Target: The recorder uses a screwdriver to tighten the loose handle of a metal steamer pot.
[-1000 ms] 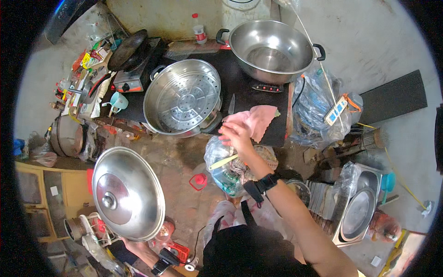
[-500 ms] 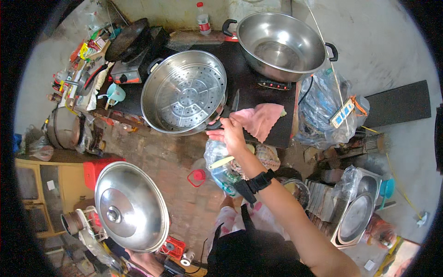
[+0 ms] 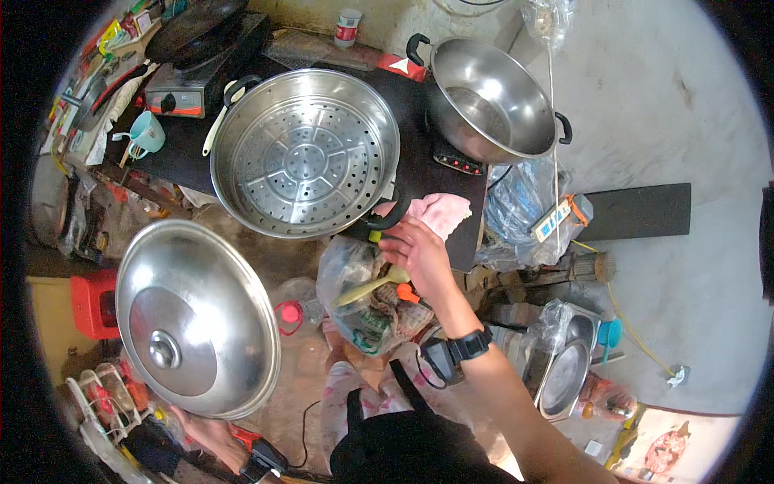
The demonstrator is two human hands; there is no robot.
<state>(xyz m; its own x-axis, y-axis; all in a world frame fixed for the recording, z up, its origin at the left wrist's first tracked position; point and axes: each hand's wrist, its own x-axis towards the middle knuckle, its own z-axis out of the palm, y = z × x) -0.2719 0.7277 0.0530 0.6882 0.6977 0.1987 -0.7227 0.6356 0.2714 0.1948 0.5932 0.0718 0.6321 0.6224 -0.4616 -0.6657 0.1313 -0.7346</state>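
Two-handed: gripping domed steel lid (image 3: 201, 323) at its six o'clock with left hand (image 3: 211, 436); holding right hand (image 3: 425, 256), loosely spread, beside black handle (image 3: 398, 210), nearer perforated steamer (image 3: 306, 161), toward ten o'clock.

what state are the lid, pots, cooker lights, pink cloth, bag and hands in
Lid, off, knob side showing
Left hand, holding lid's lower rim
Steamer, uncovered
Right hand, loosely curled by steamer's handle, contact unclear
Deep pan, uncovered
Cooker, red lights lit
Pink cloth, crumpled
Bag, open, things inside

Turquoise cup (image 3: 147, 134), perhaps plastic
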